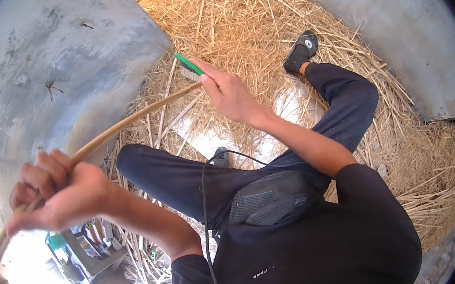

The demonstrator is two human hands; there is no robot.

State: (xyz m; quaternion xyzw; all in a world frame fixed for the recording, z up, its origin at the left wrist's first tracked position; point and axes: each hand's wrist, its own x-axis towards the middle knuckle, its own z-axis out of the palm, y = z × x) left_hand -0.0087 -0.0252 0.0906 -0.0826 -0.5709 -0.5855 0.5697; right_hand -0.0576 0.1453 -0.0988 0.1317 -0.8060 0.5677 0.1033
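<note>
A long tan rod, like cane or split bamboo [132,119], slants across the left half of the head view and bends slightly. My left hand [64,188] has its fingers curled round the rod near its lower left part, and is a little blurred. My right hand [231,96] grips a green ridged tool, like a cutter handle [189,64], that points up and left. The rod's upper end meets this hand just below the tool. Whether a blade touches the rod is hidden by the fingers.
Straw-like shavings [247,22] cover the floor around my legs. Grey walls [61,65] rise at left and right. A wooden box with tools [91,247] stands lower left. A dark mesh pad [273,195] lies on my lap, and a black cable [204,200] runs over my thigh.
</note>
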